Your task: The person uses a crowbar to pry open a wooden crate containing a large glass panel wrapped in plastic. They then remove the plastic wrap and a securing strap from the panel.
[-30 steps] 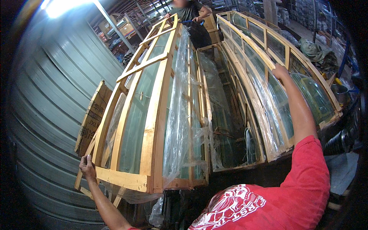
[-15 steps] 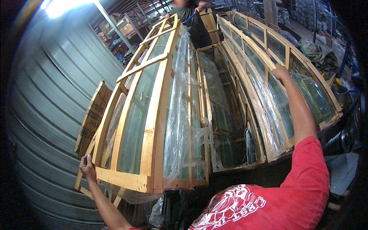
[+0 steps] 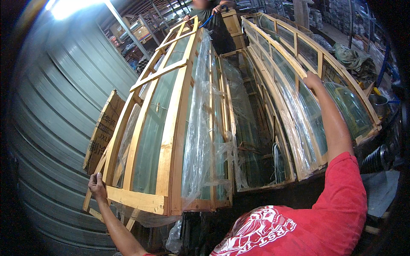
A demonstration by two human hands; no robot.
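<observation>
head view looks down, close over the wooden crates (image 3: 171,128); the dark rim perhaps hides more.

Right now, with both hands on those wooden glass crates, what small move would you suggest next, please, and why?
Probably steady the left crate before shifting anything. The left hand grips only its lower corner, the right hand rests on the top rail of the right crate, and loose plastic wrap hangs in the gap between them. Another person holds the far end.
</observation>
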